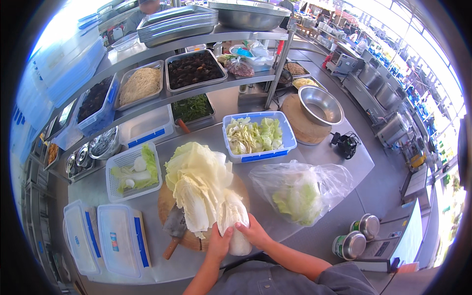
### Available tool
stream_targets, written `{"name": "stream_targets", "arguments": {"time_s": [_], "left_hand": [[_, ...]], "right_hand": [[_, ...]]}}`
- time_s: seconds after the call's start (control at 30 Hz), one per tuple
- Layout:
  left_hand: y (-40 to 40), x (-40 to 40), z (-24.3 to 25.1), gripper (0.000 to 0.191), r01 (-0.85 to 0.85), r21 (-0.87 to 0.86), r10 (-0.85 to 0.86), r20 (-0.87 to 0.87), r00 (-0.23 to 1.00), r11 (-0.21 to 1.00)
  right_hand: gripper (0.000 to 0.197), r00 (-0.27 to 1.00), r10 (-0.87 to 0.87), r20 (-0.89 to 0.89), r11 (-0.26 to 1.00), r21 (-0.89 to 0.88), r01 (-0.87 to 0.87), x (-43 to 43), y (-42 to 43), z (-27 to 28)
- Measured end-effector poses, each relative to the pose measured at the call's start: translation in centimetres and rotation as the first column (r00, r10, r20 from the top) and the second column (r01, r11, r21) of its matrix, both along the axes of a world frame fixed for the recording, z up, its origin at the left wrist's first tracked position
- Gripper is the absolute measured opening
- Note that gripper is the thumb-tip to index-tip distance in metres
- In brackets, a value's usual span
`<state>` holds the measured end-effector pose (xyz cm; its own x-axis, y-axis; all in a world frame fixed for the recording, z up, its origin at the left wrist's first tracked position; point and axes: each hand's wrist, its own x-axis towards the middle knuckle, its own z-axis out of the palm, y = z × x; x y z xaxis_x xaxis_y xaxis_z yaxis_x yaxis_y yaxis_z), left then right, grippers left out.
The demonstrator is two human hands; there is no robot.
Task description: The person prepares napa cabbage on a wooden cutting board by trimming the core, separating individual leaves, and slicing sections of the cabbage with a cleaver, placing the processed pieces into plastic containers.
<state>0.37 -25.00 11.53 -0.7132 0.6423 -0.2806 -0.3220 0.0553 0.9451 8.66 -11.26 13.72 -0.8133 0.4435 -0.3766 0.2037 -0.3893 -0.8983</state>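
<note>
Both of my hands grip one pale napa cabbage head (236,217) at the near edge of a round wooden chopping board (166,204). My left hand (218,243) is on its left side, and my right hand (254,232) wraps its right side. A heap of loose napa cabbage leaves (197,177) covers much of the board, touching the head. Left of the heap lies a cleaver (175,225), its wooden handle over the board's near-left edge and its blade partly under the leaves. Behind the board stands a blue-trimmed plastic tub (260,136) holding cut cabbage.
A clear plastic bag (302,191) with leafy greens lies to the right. At left are a white basket (134,171) of trimmings and two plastic lids (120,236). A steel bowl (320,105) rests on another round board (306,125). A steel shelf (199,94) carrying food trays runs behind.
</note>
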Motion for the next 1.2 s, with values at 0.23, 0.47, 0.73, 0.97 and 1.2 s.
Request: {"name": "stream_targets", "arguments": {"time_s": [0.23, 0.47, 0.73, 0.97, 1.2], "left_hand": [[0.2, 1.0, 0.8, 0.072, -0.034, -0.041, 0.029, -0.113, 0.993, 0.999], [0.3, 1.4, 0.7, 0.062, -0.045, 0.038, 0.053, -0.246, 0.968, 0.998], [-0.3, 0.5, -2.0, 0.06, 0.015, 0.003, -0.015, -0.06, 0.998, 1.0], [-0.3, -1.4, -2.1, 0.05, -0.132, 0.117, 0.085, 0.34, 0.936, 0.984], [0.7, -2.0, -1.3, 0.043, -0.29, 0.117, 0.253, 0.258, 0.933, 0.95]], "right_hand": [[0.065, 0.995, -0.027, 0.099, 0.975, 0.223, 0.004, -0.1, -0.2, -1.2], [0.088, 0.992, -0.014, 0.123, 0.914, 0.404, -0.037, 0.4, -0.2, -1.5], [0.09, 0.99, -0.013, 0.137, 0.973, 0.23, -0.019, 0.4, 0.4, -1.2], [0.087, 0.961, 0.242, 0.136, 0.956, 0.136, -0.26, 0.4, 0.7, 0.1], [0.099, 0.99, 0.124, 0.063, 0.964, 0.231, -0.136, 0.6, -0.6, -2.5]]}}
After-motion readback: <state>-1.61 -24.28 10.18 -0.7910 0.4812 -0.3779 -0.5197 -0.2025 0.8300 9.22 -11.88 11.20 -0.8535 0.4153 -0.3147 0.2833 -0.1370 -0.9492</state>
